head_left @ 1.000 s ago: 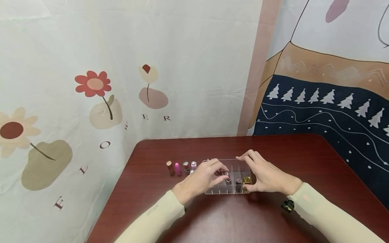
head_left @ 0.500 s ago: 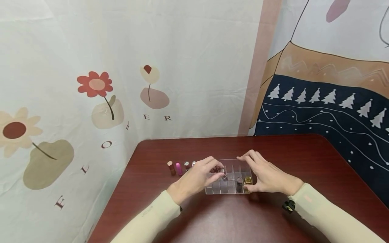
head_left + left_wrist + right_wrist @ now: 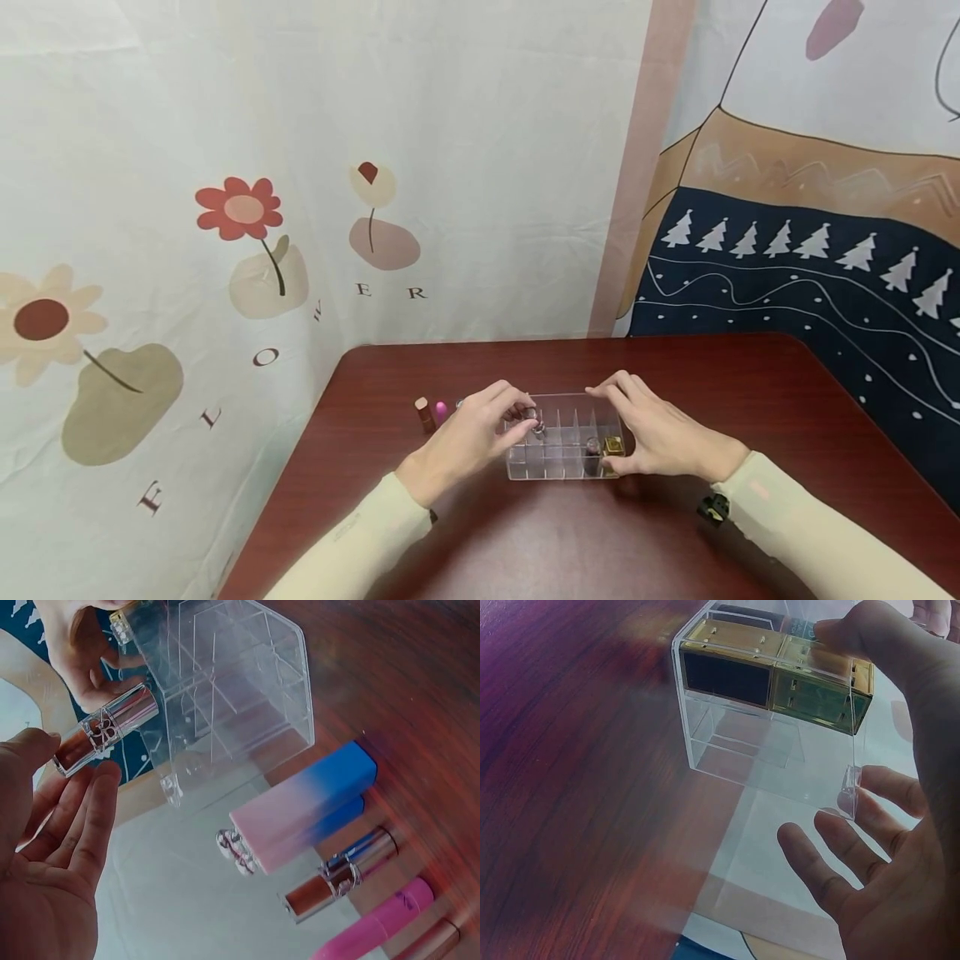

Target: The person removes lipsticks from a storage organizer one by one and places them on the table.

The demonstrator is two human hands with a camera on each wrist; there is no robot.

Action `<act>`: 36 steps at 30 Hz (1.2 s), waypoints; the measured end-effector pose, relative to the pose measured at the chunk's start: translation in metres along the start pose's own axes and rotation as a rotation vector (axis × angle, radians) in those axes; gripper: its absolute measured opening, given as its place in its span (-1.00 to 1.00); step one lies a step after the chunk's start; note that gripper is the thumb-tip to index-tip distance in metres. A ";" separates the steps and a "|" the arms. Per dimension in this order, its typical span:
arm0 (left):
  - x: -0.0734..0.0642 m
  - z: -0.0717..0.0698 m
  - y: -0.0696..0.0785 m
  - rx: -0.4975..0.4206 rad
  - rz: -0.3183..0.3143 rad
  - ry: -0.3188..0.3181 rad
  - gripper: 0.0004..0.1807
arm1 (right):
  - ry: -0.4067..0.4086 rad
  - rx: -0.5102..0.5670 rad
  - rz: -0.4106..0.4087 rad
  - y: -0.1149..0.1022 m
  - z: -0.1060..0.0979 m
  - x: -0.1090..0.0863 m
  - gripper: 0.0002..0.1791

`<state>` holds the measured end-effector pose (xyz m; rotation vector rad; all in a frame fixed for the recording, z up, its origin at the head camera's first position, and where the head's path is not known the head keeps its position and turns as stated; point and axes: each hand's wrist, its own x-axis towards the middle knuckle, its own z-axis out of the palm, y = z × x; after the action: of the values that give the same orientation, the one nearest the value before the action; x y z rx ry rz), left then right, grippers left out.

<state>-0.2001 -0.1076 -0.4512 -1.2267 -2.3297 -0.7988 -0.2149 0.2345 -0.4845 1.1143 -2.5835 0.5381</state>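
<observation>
Okay, so nearest the camera there's a person's two pale sleeves (image 3: pixel 345 533) coming in over a reddish-brown table (image 3: pixel 585 542), with a small black device (image 3: pixel 713 509) at the right wrist. The left hand (image 3: pixel 461 433) is pinching a clear-and-silver lipstick tube (image 3: pixel 105 731) between thumb and fingers, tilted, up over the left end of a clear divided organizer (image 3: pixel 304 694); can't tell if the tube touches it. The right hand (image 3: pixel 660 429) has the organizer's other end, thumb at the front and fingers spread toward the back corner. Inside that right end sits a gold case (image 3: pixel 613 444), partly behind the thumb, with a dark tube (image 3: pixel 592 457) just beside it. Left of the organizer there's a row on the table: a pink-to-blue case (image 3: pixel 307 806), another clear tube (image 3: pixel 337 874) with brownish colour in it, a hot pink tube (image 3: pixel 382 919), then a brown one (image 3: pixel 424 415) at the end. Past the table hang a whitish flower-print cloth (image 3: pixel 487 125) and, on the right, a navy-and-tan cloth (image 3: pixel 810 283) with white trees.
</observation>
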 end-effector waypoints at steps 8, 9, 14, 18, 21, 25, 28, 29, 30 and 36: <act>-0.005 -0.010 -0.003 -0.003 0.007 0.034 -0.76 | -0.017 0.006 0.013 0.000 -0.001 0.000 0.13; -0.006 -0.012 -0.004 -0.002 0.006 0.038 -0.76 | -0.018 0.008 0.013 0.000 -0.001 0.000 0.13; -0.010 -0.018 -0.007 0.001 -0.004 0.063 -0.76 | -0.017 0.010 0.012 0.001 -0.001 -0.001 0.13; -0.013 -0.023 -0.010 0.037 -0.007 0.091 -0.76 | -0.016 0.005 0.010 0.001 0.000 -0.001 0.13; -0.015 -0.027 -0.011 0.067 -0.025 0.099 -0.78 | -0.015 0.004 0.011 0.001 0.000 -0.001 0.13; -0.019 -0.032 -0.011 0.069 -0.092 0.084 -0.81 | -0.020 0.004 0.020 0.000 0.000 -0.001 0.12; -0.022 -0.035 -0.012 0.058 -0.111 0.087 -0.80 | -0.020 0.003 0.025 0.001 0.001 -0.002 0.12; -0.023 -0.036 -0.013 0.059 -0.108 0.092 -0.80 | -0.018 0.003 0.026 0.001 0.001 -0.002 0.13; -0.024 -0.037 -0.014 0.060 -0.098 0.102 -0.79 | -0.015 0.002 0.026 0.001 0.001 -0.002 0.13; -0.030 -0.041 -0.021 0.082 -0.073 0.134 -0.77 | -0.012 0.009 0.021 0.002 0.001 -0.001 0.13</act>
<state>-0.1985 -0.1623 -0.4433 -1.0274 -2.2859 -0.7757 -0.2154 0.2360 -0.4864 1.0972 -2.6081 0.5506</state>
